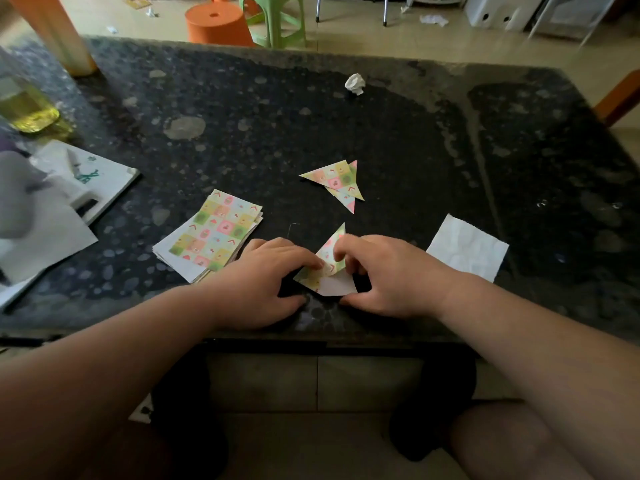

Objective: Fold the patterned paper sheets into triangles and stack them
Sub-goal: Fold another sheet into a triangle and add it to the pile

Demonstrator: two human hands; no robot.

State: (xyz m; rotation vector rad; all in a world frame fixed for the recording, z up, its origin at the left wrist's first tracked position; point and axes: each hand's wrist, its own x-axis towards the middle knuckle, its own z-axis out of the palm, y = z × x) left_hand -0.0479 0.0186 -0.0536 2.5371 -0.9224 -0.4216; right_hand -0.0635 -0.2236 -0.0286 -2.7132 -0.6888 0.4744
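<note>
A patterned paper sheet [325, 261] lies partly folded into a triangle on the dark table near its front edge, its white underside showing at the bottom. My left hand [266, 282] presses its fingertips on the sheet's left part. My right hand [381, 271] holds the sheet's right edge with curled fingers, thumb on the table. A pile of unfolded patterned sheets [214, 233] sits left of my hands. A small stack of folded triangles [337, 181] lies farther back, in the middle of the table.
A white paper square [467, 249] lies to the right, a crumpled white paper ball [355, 84] at the back. Papers and a notebook [86, 181] sit at the left edge with a yellow-liquid bottle [24, 105]. Orange and green stools [242, 22] stand beyond the table.
</note>
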